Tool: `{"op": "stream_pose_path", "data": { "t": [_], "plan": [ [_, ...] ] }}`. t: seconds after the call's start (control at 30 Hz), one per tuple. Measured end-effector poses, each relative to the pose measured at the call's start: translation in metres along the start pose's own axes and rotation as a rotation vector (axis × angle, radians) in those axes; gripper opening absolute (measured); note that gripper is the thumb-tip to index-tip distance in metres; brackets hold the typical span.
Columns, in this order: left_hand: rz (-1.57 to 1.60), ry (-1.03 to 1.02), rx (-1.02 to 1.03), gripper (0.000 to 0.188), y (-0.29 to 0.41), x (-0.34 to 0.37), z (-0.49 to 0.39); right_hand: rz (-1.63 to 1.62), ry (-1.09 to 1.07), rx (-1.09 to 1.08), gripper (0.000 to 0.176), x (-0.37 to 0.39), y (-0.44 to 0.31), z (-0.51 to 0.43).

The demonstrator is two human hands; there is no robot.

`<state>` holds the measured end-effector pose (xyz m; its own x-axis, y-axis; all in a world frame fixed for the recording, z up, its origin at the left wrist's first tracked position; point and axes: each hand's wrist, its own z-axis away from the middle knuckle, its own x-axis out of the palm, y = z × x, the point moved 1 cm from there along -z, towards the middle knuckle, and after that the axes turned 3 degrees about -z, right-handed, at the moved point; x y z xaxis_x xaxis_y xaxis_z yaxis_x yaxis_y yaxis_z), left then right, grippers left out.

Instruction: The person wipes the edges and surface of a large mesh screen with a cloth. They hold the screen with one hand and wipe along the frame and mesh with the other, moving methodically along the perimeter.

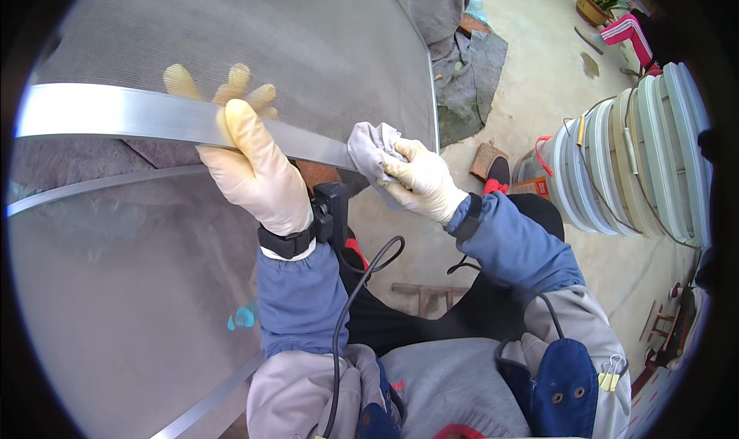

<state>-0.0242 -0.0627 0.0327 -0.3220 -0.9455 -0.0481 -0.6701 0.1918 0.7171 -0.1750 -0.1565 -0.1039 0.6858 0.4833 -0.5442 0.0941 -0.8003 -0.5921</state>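
Note:
A large window screen with grey mesh (pixel 288 52) and a silver metal frame bar (pixel 144 111) stretches across the left and upper view. My left hand (pixel 260 173), in a pale rubber glove, grips this bar. Its thumb lies over the near side, and its fingers show through the mesh behind. In my gloved right hand (pixel 424 179) is a crumpled grey cloth (pixel 369 147), pressed against the bar's right part. Below the bar extends another mesh panel (pixel 144 300) with a metal edge.
Stacked plastic buckets (pixel 629 156) stand at the right. A brick (pixel 488 160) lies by my shoe, and dark fabric (pixel 470 86) covers the floor beyond. Farther off are a potted plant (pixel 597 3) and a person's pink-trousered leg (pixel 629 32). A black cable (pixel 346 312) loops beside my left arm.

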Motion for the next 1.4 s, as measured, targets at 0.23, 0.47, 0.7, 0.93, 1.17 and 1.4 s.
{"op": "stream_pose_path", "data": {
  "t": [0.23, 0.47, 0.7, 0.93, 1.17, 1.4],
  "plan": [
    [0.017, 0.02, 0.032, 0.054, -0.002, 0.0, -0.001, -0.01, -0.075, 0.136, 0.051, 0.012, 0.027, 0.031],
    [0.048, 0.024, 0.057, 0.055, -0.003, 0.003, 0.001, -0.048, -0.069, 0.098, 0.051, -0.001, -0.007, 0.002],
    [0.049, 0.007, 0.023, 0.056, 0.002, 0.0, -0.002, 0.006, -0.094, 0.119, 0.054, 0.002, -0.004, 0.01],
    [0.051, 0.031, 0.023, 0.054, -0.001, 0.0, 0.0, 0.09, -0.18, 0.418, 0.05, 0.002, 0.015, 0.052],
    [0.019, 0.041, -0.023, 0.052, 0.002, 0.002, 0.004, -0.044, -0.034, 0.204, 0.046, -0.001, -0.019, 0.019],
    [0.052, 0.014, -0.014, 0.053, 0.004, 0.0, 0.0, 0.07, -0.065, 0.253, 0.057, 0.006, 0.004, 0.039]
  ]
}}
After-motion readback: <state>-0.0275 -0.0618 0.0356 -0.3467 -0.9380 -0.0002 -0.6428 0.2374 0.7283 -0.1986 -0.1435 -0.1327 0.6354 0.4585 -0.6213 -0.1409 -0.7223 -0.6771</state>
